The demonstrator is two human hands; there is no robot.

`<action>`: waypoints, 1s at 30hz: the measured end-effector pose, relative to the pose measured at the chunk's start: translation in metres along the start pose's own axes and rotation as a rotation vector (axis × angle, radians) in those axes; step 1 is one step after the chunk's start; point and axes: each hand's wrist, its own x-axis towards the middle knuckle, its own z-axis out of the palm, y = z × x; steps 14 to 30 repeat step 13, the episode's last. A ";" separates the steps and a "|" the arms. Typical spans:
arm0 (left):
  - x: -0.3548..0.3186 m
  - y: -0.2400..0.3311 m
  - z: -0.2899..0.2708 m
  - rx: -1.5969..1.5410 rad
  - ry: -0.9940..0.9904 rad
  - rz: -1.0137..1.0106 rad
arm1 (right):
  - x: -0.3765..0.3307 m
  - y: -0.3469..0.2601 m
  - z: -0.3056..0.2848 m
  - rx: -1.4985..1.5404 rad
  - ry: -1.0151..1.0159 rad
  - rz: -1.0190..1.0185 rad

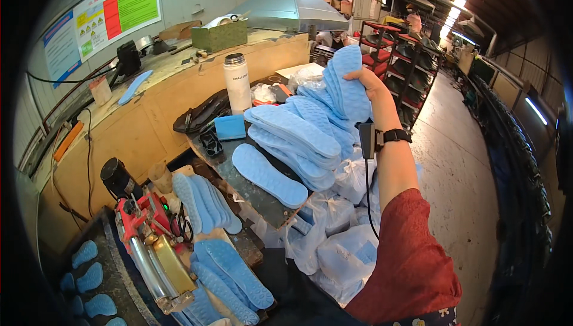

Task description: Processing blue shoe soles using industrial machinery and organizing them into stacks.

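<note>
My right hand [373, 87] reaches to the far end of the work table, its fingers and thumb closed on the edge of a bunch of light blue insoles [347, 78]. The bunch stands upright, fanned a little. Below it lies a heaped stack of insoles [292, 129], with one single insole [268, 174] flat on the table [230, 168] at its near left. A small box-shaped device and a watch are strapped at my right wrist. My left hand is out of view.
A red machine with metal rollers [146, 260] stands at the lower left, beside more insole piles [206, 203]. Plastic bags [343, 254] fill the space under the table. A white bottle [237, 84] and blue box [230, 128] stand behind. Racks [412, 69] line the aisle.
</note>
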 end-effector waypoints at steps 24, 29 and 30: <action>0.045 -0.008 0.012 0.065 -0.125 -0.077 | 0.072 0.077 -0.034 -0.897 0.185 0.276; 0.045 -0.008 0.012 0.065 -0.125 -0.077 | 0.072 0.077 -0.034 -0.897 0.185 0.276; 0.045 -0.008 0.012 0.065 -0.125 -0.077 | 0.072 0.077 -0.034 -0.897 0.185 0.276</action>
